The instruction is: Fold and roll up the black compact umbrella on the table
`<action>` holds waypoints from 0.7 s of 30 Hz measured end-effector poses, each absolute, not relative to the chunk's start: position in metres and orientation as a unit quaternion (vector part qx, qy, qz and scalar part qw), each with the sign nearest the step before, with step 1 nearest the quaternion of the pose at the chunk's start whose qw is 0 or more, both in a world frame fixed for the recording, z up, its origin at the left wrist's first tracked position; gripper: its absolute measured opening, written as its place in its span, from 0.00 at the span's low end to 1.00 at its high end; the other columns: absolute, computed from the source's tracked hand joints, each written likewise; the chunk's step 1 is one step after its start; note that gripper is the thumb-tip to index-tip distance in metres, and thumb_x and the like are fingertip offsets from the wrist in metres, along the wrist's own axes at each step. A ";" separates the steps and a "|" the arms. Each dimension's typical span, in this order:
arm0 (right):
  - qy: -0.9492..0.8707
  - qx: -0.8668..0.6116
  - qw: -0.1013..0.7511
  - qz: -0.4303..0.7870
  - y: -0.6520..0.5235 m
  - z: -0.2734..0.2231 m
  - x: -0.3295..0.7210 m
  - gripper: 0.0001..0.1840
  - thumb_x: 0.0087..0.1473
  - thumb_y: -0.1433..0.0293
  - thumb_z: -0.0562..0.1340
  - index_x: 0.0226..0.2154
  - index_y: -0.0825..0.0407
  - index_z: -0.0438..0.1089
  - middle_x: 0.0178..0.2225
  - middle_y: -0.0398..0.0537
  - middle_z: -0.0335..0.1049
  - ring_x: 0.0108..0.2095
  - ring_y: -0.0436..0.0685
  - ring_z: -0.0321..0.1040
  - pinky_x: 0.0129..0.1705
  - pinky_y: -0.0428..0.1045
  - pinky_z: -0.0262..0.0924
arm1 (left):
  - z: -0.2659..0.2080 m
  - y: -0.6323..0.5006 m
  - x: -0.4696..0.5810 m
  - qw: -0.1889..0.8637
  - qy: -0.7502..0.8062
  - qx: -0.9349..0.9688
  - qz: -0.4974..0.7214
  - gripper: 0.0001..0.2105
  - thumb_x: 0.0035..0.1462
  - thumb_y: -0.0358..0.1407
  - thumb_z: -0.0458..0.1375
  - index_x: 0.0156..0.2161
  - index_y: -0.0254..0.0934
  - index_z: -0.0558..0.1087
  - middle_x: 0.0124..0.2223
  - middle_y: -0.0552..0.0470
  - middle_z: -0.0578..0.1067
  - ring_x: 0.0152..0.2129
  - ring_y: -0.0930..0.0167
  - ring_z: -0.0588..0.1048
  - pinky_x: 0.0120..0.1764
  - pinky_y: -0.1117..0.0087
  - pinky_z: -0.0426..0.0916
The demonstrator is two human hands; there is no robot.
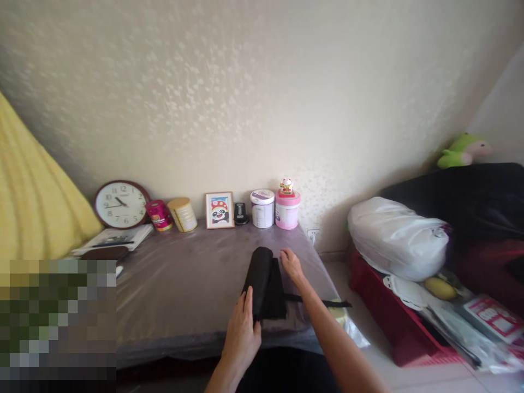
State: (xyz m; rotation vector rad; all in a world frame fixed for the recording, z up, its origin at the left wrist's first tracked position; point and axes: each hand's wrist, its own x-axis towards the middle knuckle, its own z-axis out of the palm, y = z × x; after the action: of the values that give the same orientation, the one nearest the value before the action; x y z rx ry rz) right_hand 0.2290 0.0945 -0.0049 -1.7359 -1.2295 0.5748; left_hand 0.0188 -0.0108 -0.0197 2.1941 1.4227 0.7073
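Observation:
A black fabric roll lies on the covered table, with a flat flap of the same black material reaching out on its right. My left hand is closed on the roll's near end, fingers along its left side and thumb beneath the near edge. Close to the flap's far right corner is my right hand, its fingers curled together; whether they pinch anything is too small to make out. From the flap's right side a black strap runs under my right forearm and past the table's edge.
Along the wall stand a clock, a pink can, a yellow can, a framed panda picture and two tubs. A red crate with a white bag is on the right.

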 end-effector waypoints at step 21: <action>-0.414 -0.632 0.452 0.474 0.067 0.005 0.198 0.16 0.46 0.74 0.52 0.39 0.52 0.66 0.25 0.41 0.63 0.20 0.44 0.58 0.20 0.40 0.57 | -0.025 0.000 0.007 0.324 0.485 0.740 0.334 0.32 0.49 0.30 0.49 0.61 0.34 0.46 0.59 0.42 0.58 0.57 0.66 0.58 0.58 0.61 0.54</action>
State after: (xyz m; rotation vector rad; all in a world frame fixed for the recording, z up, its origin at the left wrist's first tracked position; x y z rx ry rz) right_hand 0.1976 0.0671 0.0048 -1.5612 -1.0228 1.1701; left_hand 0.0073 -0.0001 -0.0250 1.9421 1.2717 0.8760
